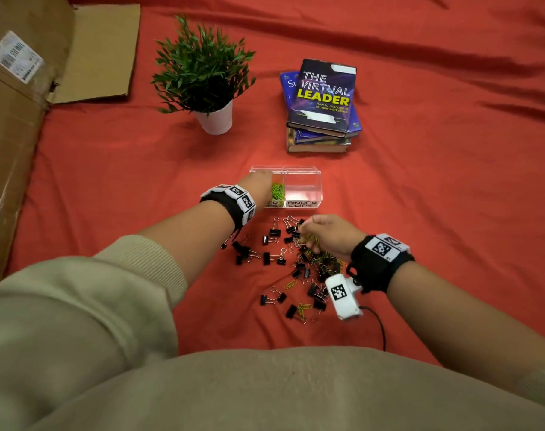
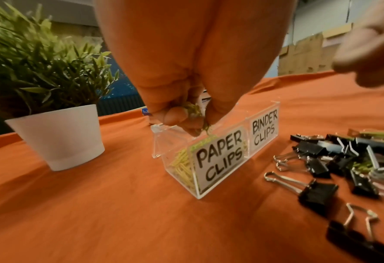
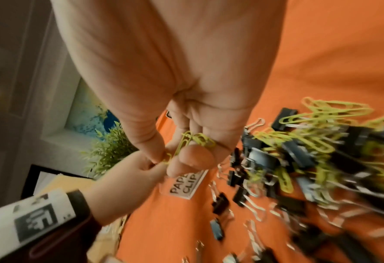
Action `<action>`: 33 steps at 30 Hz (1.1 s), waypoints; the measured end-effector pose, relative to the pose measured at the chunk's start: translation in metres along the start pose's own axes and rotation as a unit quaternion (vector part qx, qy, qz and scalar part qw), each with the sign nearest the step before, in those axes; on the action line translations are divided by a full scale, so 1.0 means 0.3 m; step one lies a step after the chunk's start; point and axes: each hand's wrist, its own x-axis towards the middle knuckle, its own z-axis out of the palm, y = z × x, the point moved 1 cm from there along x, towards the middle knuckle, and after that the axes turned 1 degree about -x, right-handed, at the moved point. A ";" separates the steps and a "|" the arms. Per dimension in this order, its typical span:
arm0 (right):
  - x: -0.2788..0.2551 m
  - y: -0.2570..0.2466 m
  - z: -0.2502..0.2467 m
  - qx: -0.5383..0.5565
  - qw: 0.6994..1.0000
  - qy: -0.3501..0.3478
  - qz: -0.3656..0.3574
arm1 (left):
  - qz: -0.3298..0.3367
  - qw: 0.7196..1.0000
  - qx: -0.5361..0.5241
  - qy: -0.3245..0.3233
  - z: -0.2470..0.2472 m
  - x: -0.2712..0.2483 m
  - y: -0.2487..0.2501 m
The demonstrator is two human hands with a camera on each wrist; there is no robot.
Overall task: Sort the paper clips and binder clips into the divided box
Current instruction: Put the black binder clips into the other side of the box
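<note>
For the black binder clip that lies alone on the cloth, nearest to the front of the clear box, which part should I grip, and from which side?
Judging by its pose, grip the black binder clip by its black body, coming from above with the fingers across its two flat faces. It lies on its side, apart from the heap, and its wire handles point toward the divided box. The thin handles lie flat on the cloth, harder to pinch.

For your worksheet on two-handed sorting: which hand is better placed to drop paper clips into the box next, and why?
Left. The left hand pinches paper clips right above the box; the right hand holds clips over the pile.
</note>
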 end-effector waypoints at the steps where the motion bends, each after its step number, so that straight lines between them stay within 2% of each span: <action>1: 0.014 -0.030 -0.004 0.018 1.000 0.004 -0.004 | 0.011 1.000 0.019 -0.004 0.010 0.014 -0.001; 5: 0.098 -0.141 -0.015 -0.009 0.998 0.043 -0.041 | 0.039 0.999 0.002 -0.002 0.032 0.018 -0.017; 8: 0.185 -0.207 -0.014 -0.081 0.990 0.098 -0.066 | 0.067 0.992 -0.067 0.079 0.027 -0.048 -0.035; 10: 0.240 -0.245 0.002 -0.161 0.975 0.122 -0.092 | 0.064 0.982 -0.101 0.144 0.048 -0.117 -0.047; 11: 0.266 -0.259 0.015 -0.211 0.964 0.129 -0.103 | 0.060 0.981 -0.106 0.154 0.071 -0.152 -0.049; 14: 0.324 -0.286 0.067 -0.340 0.922 0.144 -0.117 | 0.070 0.987 -0.105 0.097 0.171 -0.259 -0.027; 18: 0.355 -0.284 0.118 -0.430 0.887 0.109 -0.130 | 0.143 0.988 -0.062 0.011 0.302 -0.356 0.021; 21: 0.353 -0.267 0.119 -0.440 0.882 0.090 -0.145 | 0.163 0.986 -0.035 -0.019 0.345 -0.365 0.011; 23: 0.322 -0.256 0.101 -0.432 0.881 0.095 -0.169 | 0.150 0.988 -0.031 -0.026 0.347 -0.360 -0.014; 27: 0.198 -0.198 0.055 -0.398 0.886 0.109 -0.210 | 0.121 0.992 0.019 0.021 0.327 -0.353 -0.044; 30: 0.098 -0.075 0.051 -0.423 0.891 0.030 -0.161 | 0.137 0.990 0.022 0.022 0.317 -0.365 0.002; 33: -0.002 0.066 0.076 -0.513 0.850 -0.064 -0.100 | 0.151 0.987 0.052 -0.034 0.353 -0.372 0.081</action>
